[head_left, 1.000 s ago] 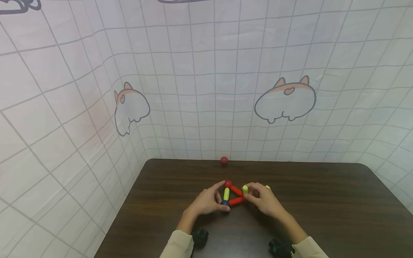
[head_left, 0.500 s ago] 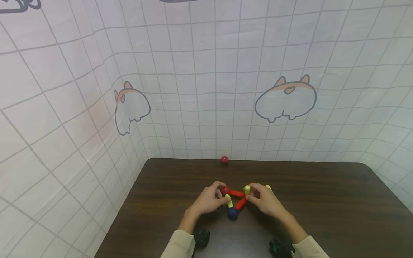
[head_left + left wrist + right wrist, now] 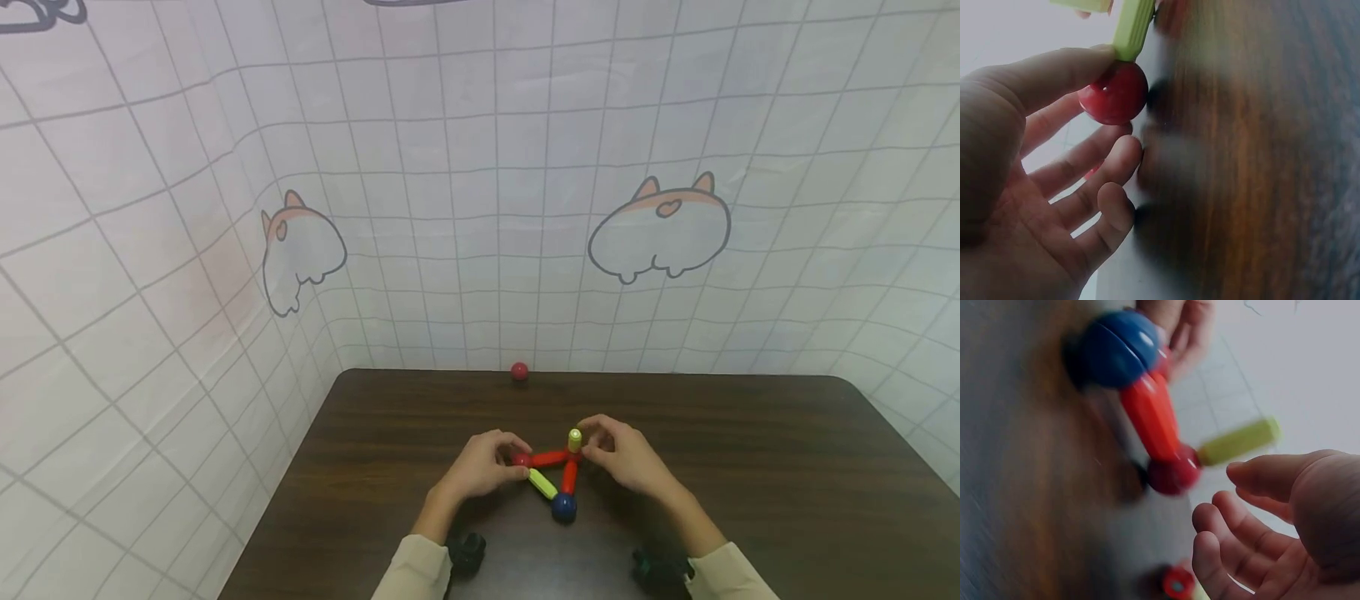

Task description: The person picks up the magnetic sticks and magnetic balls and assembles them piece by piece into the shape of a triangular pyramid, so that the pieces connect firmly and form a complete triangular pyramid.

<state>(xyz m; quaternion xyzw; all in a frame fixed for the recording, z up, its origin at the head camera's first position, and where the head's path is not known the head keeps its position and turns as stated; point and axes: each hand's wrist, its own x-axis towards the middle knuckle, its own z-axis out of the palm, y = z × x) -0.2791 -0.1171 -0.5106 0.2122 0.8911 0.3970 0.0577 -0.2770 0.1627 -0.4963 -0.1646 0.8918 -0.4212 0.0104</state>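
Note:
A triangle of rods and balls lies on the dark wooden table [image 3: 390, 483]. Two red rods [image 3: 550, 459] and one yellow-green rod [image 3: 543, 484] form its sides. My left hand [image 3: 483, 465] pinches the red ball [image 3: 1114, 94] at the left corner between thumb and fingers. A larger blue ball [image 3: 564, 507] makes the front corner. From the red ball [image 3: 1174, 472] at the right corner, another yellow-green rod [image 3: 574, 442] stands up. Beside that rod is my right hand [image 3: 626, 457], its fingers loosely bent and apart from it in the right wrist view.
A loose red ball [image 3: 519, 372] sits at the table's far edge. Near the right hand, a red round piece [image 3: 1179, 582] shows low in the right wrist view. Dark wrist devices [image 3: 467, 553] are worn below both hands. A white gridded curtain [image 3: 480, 208] hangs behind.
The triangle has turned counterclockwise, the blue ball swinging to the front and the left red ball coming nearer. My right hand has let go of the upright rod; my left now holds the red ball.

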